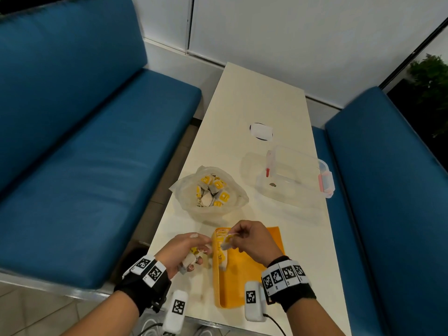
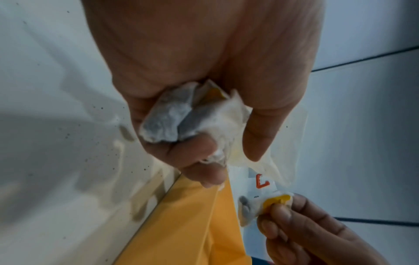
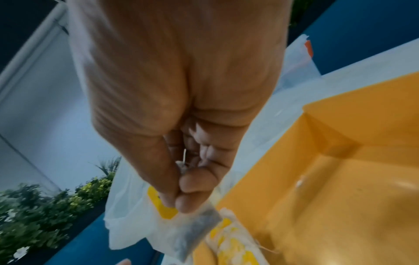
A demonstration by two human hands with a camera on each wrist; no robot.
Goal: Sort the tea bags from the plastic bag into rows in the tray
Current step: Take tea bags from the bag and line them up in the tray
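An orange tray (image 1: 244, 270) lies at the table's near edge, with a few tea bags (image 1: 221, 253) lined along its left wall. My right hand (image 1: 244, 235) hovers over that wall and pinches a single tea bag (image 3: 192, 231) by its top, the bag hanging down. My left hand (image 1: 189, 251), just left of the tray, clutches a bunch of tea bags (image 2: 181, 118) in its curled fingers. The clear plastic bag (image 1: 211, 192) with several yellow-tagged tea bags stands open behind the tray.
A clear lidded container (image 1: 295, 173) stands at the right of the table (image 1: 264, 93), and a small white object (image 1: 261, 131) lies farther back. Blue benches (image 1: 84, 154) flank the table on both sides.
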